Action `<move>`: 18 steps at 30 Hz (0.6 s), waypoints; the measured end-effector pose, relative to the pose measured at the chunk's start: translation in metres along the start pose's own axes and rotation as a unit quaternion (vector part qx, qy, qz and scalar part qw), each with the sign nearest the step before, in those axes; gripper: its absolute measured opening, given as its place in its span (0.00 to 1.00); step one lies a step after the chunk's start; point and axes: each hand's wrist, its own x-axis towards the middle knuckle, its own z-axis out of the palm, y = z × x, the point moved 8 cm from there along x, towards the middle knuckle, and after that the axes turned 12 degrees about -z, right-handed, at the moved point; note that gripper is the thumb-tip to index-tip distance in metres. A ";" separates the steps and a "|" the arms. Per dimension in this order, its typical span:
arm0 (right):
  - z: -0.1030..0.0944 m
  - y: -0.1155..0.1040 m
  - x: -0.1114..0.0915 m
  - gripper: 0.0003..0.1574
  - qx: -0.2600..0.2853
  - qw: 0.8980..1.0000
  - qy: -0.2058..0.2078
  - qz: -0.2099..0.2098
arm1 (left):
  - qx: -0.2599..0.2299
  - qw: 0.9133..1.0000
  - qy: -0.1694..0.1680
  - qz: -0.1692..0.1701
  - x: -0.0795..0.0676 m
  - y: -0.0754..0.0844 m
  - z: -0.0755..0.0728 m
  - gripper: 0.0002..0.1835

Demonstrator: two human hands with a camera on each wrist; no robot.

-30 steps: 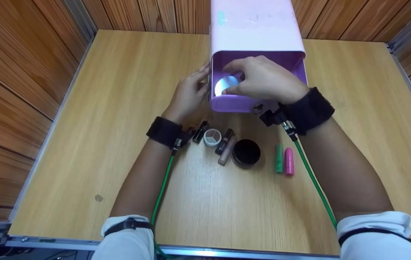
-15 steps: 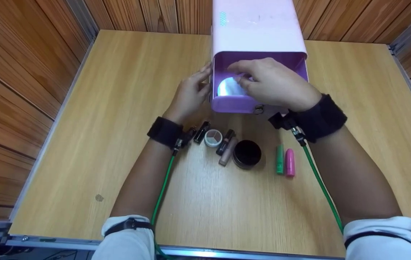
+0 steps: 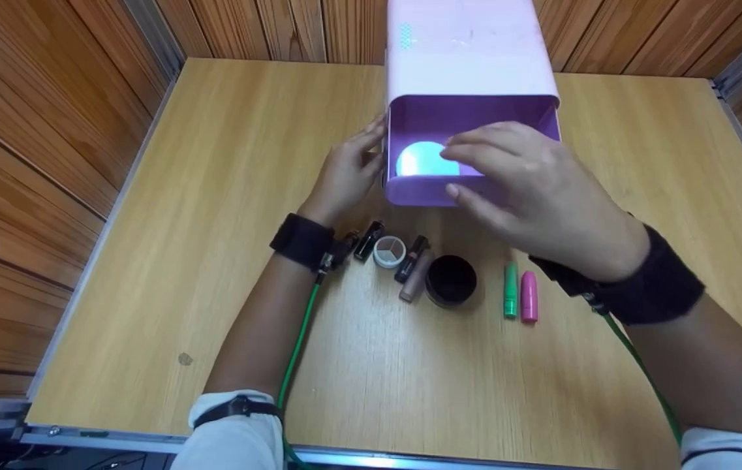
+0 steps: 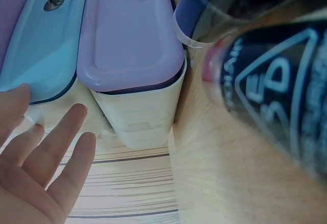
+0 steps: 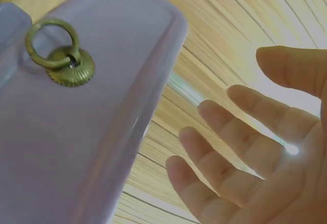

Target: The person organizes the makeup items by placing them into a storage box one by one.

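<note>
My left hand point(image 3: 348, 170) lies along the left side of a pink storage box point(image 3: 472, 65), fingers extended. In the left wrist view those fingers are spread by the blue drawer front point(image 4: 43, 40), beside a purple drawer front point(image 4: 133, 40), each with a ring pull. The box's purple upper drawer point(image 3: 416, 191) stands pulled out, and a shining round disc point(image 3: 428, 160) sits inside at its left. My right hand point(image 3: 534, 189) hovers over the drawer's front right, fingers loosely extended. Seen from the right wrist, its palm bears nothing, near a drawer front with a brass ring point(image 5: 51, 43).
Before the box lie a black jar point(image 3: 451, 281), a grey tube point(image 3: 417, 276), black tubes point(image 3: 369, 240), a small white three-part pot point(image 3: 389, 252), a green tube point(image 3: 510, 290) and a pink tube point(image 3: 528, 297). Wood-plank walls point(image 3: 266, 29) enclose the table.
My right hand has come away from the disc in the drawer, moving right and toward me. The disc now shows more fully. My left hand stays at the box's side.
</note>
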 end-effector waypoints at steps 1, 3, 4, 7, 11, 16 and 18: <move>-0.001 -0.004 -0.003 0.20 -0.005 1.000 0.002 -0.010 | 0.002 1.000 0.000 -0.002 0.000 0.000 0.000 0.27; -0.002 -0.012 -0.009 0.18 -0.008 1.000 0.008 -0.024 | 0.005 1.000 0.000 -0.007 -0.001 0.000 0.000 0.27; -0.003 -0.015 -0.012 0.18 -0.007 0.999 0.014 -0.028 | 0.004 1.000 -0.001 -0.009 -0.001 0.000 0.000 0.27; -0.003 -0.022 -0.024 0.16 0.001 0.999 0.033 -0.038 | -0.007 1.000 -0.006 -0.012 -0.001 0.001 0.001 0.27; 0.003 -0.027 -0.042 0.18 0.004 0.999 0.041 -0.036 | -0.019 1.000 -0.010 -0.006 0.000 0.003 0.003 0.28; 0.019 -0.024 -0.063 0.19 0.017 0.999 0.026 -0.010 | -0.028 0.999 -0.014 -0.014 0.000 0.003 0.004 0.28; 0.026 -0.021 -0.070 0.20 0.018 1.000 0.013 0.001 | -0.029 0.999 -0.015 -0.016 0.000 0.004 0.004 0.28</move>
